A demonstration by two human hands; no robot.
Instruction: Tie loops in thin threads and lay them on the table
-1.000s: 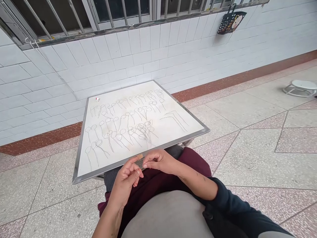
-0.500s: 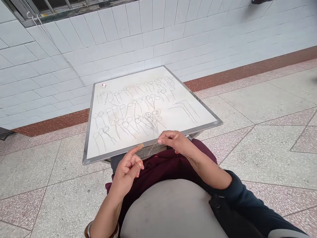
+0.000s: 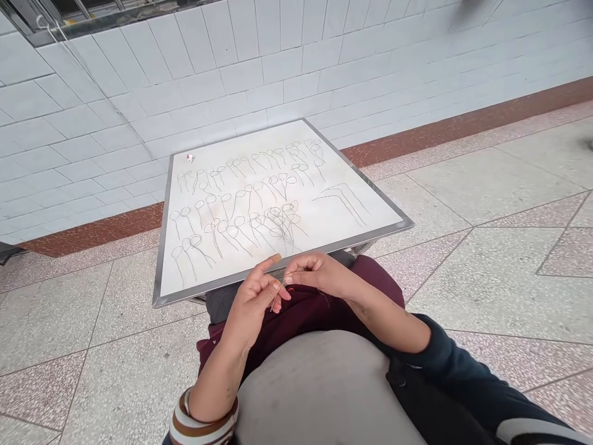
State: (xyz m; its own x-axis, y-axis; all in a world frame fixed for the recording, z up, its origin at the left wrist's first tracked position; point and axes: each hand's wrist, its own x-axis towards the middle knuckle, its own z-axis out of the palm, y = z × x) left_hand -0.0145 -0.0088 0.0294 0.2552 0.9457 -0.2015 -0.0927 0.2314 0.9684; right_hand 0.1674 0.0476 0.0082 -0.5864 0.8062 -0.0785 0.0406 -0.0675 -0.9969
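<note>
Above my lap, just off the near edge of the white table (image 3: 241,247), my left hand (image 3: 259,293) and my right hand (image 3: 308,272) meet fingertip to fingertip. A thin wire (image 3: 273,303) is pinched between the left thumb and a finger, its end poking out below. The right thumb and index finger pinch the same wire close beside it, and a fine strand hangs under the right hand. Many looped thin wires (image 3: 235,232) lie in rows on the table, some tangled near its front edge. Several bent wires without clear loops (image 3: 345,201) lie at the right.
A small red and white object (image 3: 189,158) sits at the table's back left corner. Behind the table stands a white tiled wall (image 3: 278,68) with a barred window at the upper left. Speckled stone floor (image 3: 463,278) surrounds the table.
My left hand has moved right and slightly up to meet my right hand. My right hand has shifted a little left and down. The left fingers now pinch the wire too.
</note>
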